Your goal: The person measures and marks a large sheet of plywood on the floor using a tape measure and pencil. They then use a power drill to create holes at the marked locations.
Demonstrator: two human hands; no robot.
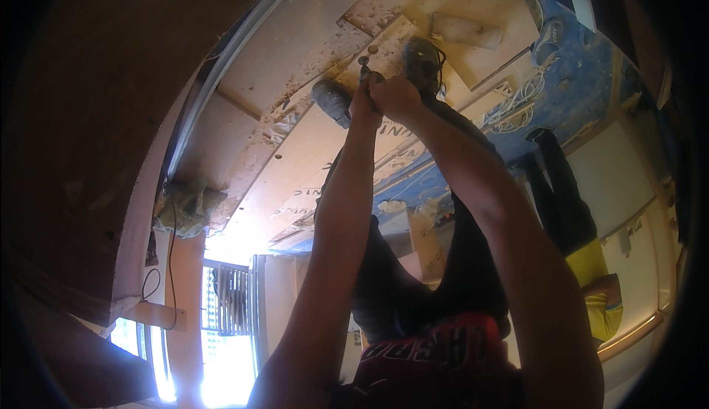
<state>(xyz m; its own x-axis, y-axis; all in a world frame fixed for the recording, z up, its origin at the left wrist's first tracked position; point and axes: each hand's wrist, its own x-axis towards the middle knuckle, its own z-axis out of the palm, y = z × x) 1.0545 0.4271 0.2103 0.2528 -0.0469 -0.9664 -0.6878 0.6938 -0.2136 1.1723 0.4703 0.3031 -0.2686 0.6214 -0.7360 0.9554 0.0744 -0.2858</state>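
Both my arms reach up the picture to a pale wooden board (310, 47) on the floor, strewn with sawdust and chips. My left hand (363, 104) and my right hand (396, 95) are pressed together between my two dark shoes (331, 100) (422, 62). A thin dark tool (363, 65) sticks out of my left fist onto the board. Two small round pieces (372, 50) lie just beyond it. My right hand is curled against the left; whether it grips the tool is hidden.
A small wooden block (465, 31) lies on the boards past my shoes. Blue sheeting (583, 76) with white cable covers the floor at right. Another person in dark trousers and a yellow top (583, 254) stands there. A bright window with a grille (229, 305) is at lower left.
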